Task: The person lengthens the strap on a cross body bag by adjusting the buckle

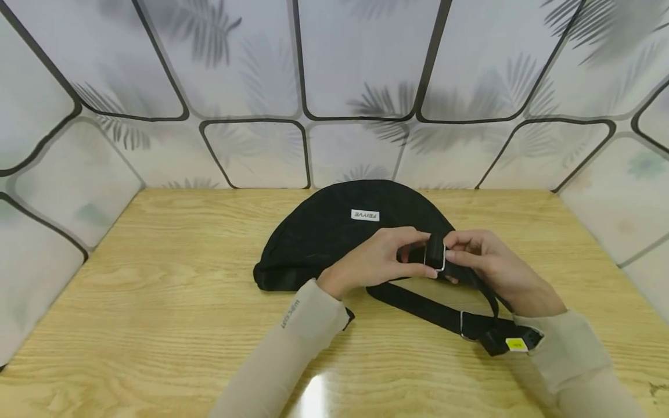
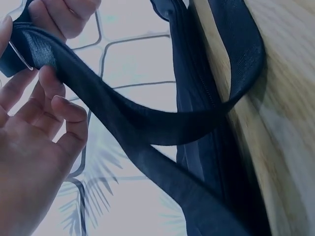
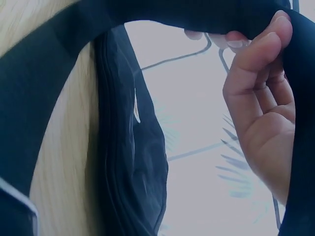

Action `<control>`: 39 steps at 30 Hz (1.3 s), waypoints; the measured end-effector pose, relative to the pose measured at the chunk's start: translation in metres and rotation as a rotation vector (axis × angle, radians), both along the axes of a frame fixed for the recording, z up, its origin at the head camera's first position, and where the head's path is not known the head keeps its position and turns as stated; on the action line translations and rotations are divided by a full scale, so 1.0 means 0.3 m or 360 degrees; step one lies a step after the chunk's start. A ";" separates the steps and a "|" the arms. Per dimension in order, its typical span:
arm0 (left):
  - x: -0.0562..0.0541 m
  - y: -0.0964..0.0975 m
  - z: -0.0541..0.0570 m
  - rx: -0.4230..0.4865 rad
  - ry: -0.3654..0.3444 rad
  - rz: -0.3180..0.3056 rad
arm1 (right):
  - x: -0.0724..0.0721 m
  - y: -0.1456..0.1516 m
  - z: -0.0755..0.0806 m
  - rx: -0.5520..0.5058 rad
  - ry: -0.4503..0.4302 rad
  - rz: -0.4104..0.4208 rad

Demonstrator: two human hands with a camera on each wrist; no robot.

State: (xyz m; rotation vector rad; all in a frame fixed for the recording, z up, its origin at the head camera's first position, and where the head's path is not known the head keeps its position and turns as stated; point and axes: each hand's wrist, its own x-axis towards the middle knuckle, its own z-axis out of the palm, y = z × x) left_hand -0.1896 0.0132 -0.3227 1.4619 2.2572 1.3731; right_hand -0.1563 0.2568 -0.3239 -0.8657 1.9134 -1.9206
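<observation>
A black half-moon bag (image 1: 313, 238) with a white label (image 1: 364, 215) lies on the table, its webbing strap (image 1: 418, 305) looping toward the person. My left hand (image 1: 366, 261) pinches a metal slider (image 1: 441, 258) and the folded webbing in it, thumb on the near side and fingers on the far side. Opposite it, my right hand (image 1: 493, 267) grips the strap just right of the slider between thumb and fingers. Both hands hold this part raised in front of the bag. In the left wrist view, two lengths of strap run down from the left hand (image 2: 34, 132).
The wooden table (image 1: 157, 325) bears the bag near its back edge. A patterned panel (image 1: 360, 151) rises behind and at both sides. A second metal ring (image 1: 462, 325) sits on the lower strap, near a black block with a yellow sticker (image 1: 517, 345) by the right sleeve.
</observation>
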 end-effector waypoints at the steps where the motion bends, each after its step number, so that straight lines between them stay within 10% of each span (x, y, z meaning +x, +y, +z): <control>1: 0.001 0.002 0.000 -0.0001 0.0010 -0.0004 | 0.000 0.002 0.001 0.0012 0.0001 0.0000; 12: 0.002 -0.024 0.017 0.0019 -0.0064 0.0183 | -0.010 0.046 0.010 0.0129 -0.0080 0.0145; 39: 0.002 -0.009 0.010 -0.0023 -0.0037 0.0105 | -0.021 0.016 -0.022 -0.0097 0.0070 0.0194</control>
